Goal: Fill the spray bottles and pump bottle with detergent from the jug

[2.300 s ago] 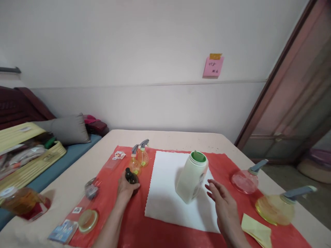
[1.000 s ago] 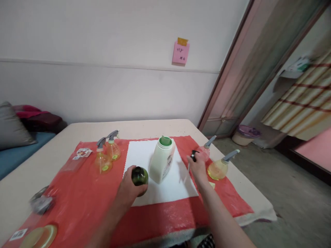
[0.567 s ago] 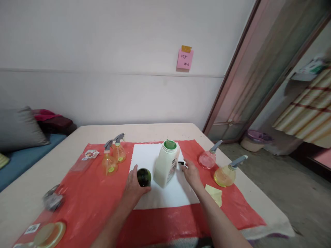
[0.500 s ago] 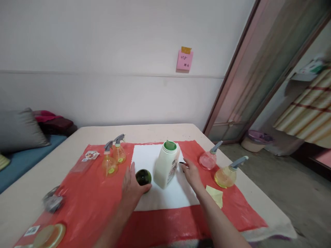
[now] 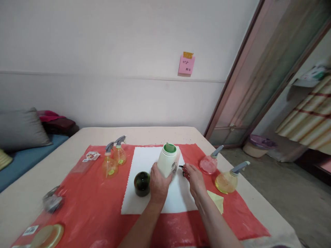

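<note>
A white detergent bottle (image 5: 168,162) stands uncapped on a white sheet (image 5: 136,206), its green pouring spout (image 5: 170,147) showing at the top. My left hand (image 5: 159,184) is wrapped around the bottle's lower left side, hiding part of it. To the left of that hand sits a dark green, dome-shaped cap (image 5: 142,184) on the sheet. Just right of the bottle, my right hand (image 5: 193,177) has its fingers closed on a thin black object (image 5: 181,166). Only its dark end and a bit near the fingers show, so I cannot tell its kind.
Red plastic sheeting (image 5: 93,206) covers much of the table (image 5: 139,132). Two orange spray bottles (image 5: 111,167) stand left; a pink one (image 5: 208,164) and a yellow one (image 5: 226,182) stand right. A yellow paper (image 5: 216,199) lies near my right forearm, a round lid (image 5: 55,236) front left.
My left hand has let go of the dark green cap and moved right onto the detergent bottle. My right hand stays beside the bottle with the thin black object.
</note>
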Demonstrator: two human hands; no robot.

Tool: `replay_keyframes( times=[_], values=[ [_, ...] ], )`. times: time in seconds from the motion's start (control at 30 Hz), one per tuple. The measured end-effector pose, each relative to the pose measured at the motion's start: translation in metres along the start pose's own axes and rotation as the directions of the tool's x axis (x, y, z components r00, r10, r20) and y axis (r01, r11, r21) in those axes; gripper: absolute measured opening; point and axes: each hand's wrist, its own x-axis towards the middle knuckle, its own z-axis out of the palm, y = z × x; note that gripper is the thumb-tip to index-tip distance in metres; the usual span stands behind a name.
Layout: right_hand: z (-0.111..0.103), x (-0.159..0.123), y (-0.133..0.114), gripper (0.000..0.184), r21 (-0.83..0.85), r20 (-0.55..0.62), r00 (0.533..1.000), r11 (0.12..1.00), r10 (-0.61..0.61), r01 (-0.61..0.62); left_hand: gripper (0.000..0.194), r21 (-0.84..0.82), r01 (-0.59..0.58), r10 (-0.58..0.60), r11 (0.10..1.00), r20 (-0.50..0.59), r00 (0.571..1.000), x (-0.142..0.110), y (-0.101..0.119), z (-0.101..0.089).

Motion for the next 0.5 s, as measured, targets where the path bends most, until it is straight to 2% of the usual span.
replay_keyframes(
  times=[0.1, 0.2, 0.3, 0.4, 0.5],
  values=[
    [-0.009, 0.004, 0.001, 0.032, 0.054, -0.024, 0.997, 0.996, 0.073, -0.072, 0.065, 0.007, -0.001, 0.001, 1.0, 0.001, 1.0, -0.002, 0.005, -0.018],
    [-0.016, 0.004, -0.001, 0.036, 0.099, -0.024, 0.992, 0.987, 0.127, -0.124, 0.068, -0.079, 0.007, -0.008, 0.997, -0.011, 1.0, -0.008, 0.015, -0.035],
    [-0.021, -0.003, -0.009, 0.046, 0.127, 0.098, 0.986, 0.98, 0.139, -0.15, 0.073, -0.28, 0.033, -0.037, 0.959, -0.009, 0.999, -0.016, 0.027, -0.048],
    [-0.023, -0.015, -0.02, 0.059, 0.155, 0.264, 0.959, 0.977, 0.103, -0.147, 0.074, -0.503, 0.064, -0.045, 0.862, 0.051, 0.998, -0.021, 0.038, -0.057],
    [-0.03, -0.026, -0.028, 0.072, 0.198, 0.323, 0.945, 0.973, 0.047, -0.116, 0.07, -0.709, 0.133, -0.05, 0.692, 0.137, 0.989, -0.025, 0.046, -0.061]
  ],
)
